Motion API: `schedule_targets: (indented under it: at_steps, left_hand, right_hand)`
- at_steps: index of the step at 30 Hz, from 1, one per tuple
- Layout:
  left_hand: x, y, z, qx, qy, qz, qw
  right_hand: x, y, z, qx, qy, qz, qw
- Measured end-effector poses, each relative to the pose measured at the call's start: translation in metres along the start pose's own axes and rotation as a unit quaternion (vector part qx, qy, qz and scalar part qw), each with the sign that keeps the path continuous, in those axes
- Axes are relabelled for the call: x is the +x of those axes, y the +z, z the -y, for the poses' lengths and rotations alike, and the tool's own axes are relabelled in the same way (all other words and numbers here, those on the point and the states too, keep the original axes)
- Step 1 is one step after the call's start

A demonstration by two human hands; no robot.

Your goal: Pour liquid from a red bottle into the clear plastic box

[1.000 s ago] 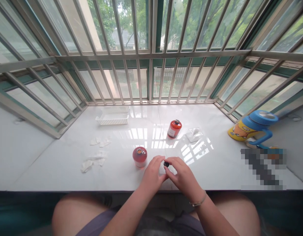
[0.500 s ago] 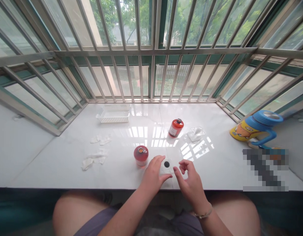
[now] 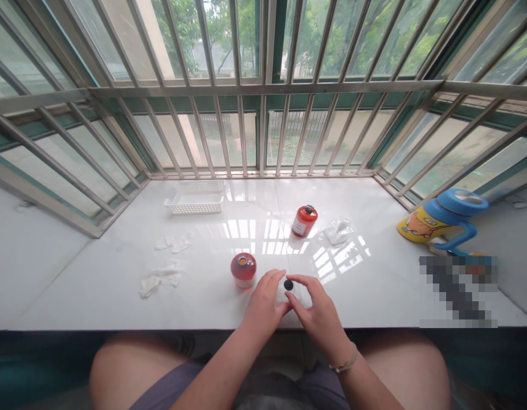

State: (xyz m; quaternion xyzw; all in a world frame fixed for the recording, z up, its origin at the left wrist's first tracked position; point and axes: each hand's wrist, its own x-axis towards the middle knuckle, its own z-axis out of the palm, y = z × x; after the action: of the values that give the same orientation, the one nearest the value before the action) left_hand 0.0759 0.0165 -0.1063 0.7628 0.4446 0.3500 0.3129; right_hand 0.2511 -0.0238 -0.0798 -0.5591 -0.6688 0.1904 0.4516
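Note:
My left hand (image 3: 268, 299) is closed around a clear, square-looking container (image 3: 282, 294) near the front edge of the counter. On top of the container is a round black cap (image 3: 288, 285). The thumb and index finger of my right hand (image 3: 314, 304) grip this cap from either side. Most of the container is hidden behind my fingers. Just left of my left hand stands a round bottle of red liquid (image 3: 243, 270), its neck open. A second red bottle (image 3: 304, 221) with a white label stands farther back.
Clear plastic packaging (image 3: 339, 232) lies right of the labelled bottle. Crumpled white tissues (image 3: 161, 281) are on the left, with a white basket (image 3: 196, 205) behind them. A blue and yellow flask (image 3: 440, 215) stands at right. Metal bars (image 3: 263, 88) close off the back.
My right hand has moved left and its thumb and index finger have closed on the black cap. My left hand stays around the container.

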Motion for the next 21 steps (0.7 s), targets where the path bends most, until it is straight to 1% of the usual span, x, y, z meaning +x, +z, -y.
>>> schedule_targets:
  at_steps: [4, 7, 9, 11, 13, 16, 17, 19, 20, 21]
  left_hand:
    - [0.000, 0.003, 0.002, 0.006, 0.011, -0.005, 1.000]
    - [0.000, 0.008, 0.003, 0.027, 0.029, -0.011, 0.999]
    - [-0.002, 0.009, 0.002, 0.049, 0.047, -0.022, 0.997]
    - [-0.008, 0.007, -0.001, 0.069, 0.077, -0.041, 0.994]
    - [-0.018, -0.003, -0.006, 0.090, 0.124, -0.080, 0.985]
    - [-0.035, -0.028, -0.014, 0.125, 0.187, -0.171, 0.959]
    - [-0.038, -0.038, -0.016, 0.135, 0.189, -0.208, 0.950]
    - [-0.039, -0.056, -0.016, 0.152, 0.161, -0.278, 0.935]
    - [-0.035, -0.065, -0.014, 0.155, 0.136, -0.301, 0.931]
    - [-0.030, -0.071, -0.011, 0.152, 0.109, -0.309, 0.932]
  right_hand:
    - [0.006, -0.001, 0.003, 0.002, 0.006, -0.040, 0.999]
    - [0.014, -0.002, 0.013, 0.019, 0.008, -0.072, 0.997]
    - [0.023, -0.002, 0.023, 0.033, -0.001, -0.077, 0.997]
    - [0.031, 0.000, 0.035, 0.047, -0.018, -0.068, 0.996]
    - [0.040, 0.004, 0.048, 0.061, -0.037, -0.053, 0.996]
    - [0.052, 0.014, 0.063, 0.087, -0.051, -0.019, 0.995]
    - [0.056, 0.019, 0.067, 0.096, -0.055, -0.005, 0.994]
    - [0.064, 0.030, 0.072, 0.110, -0.062, 0.020, 0.992]
    - [0.068, 0.035, 0.074, 0.113, -0.063, 0.029, 0.991]
    - [0.072, 0.041, 0.075, 0.114, -0.062, 0.035, 0.991]
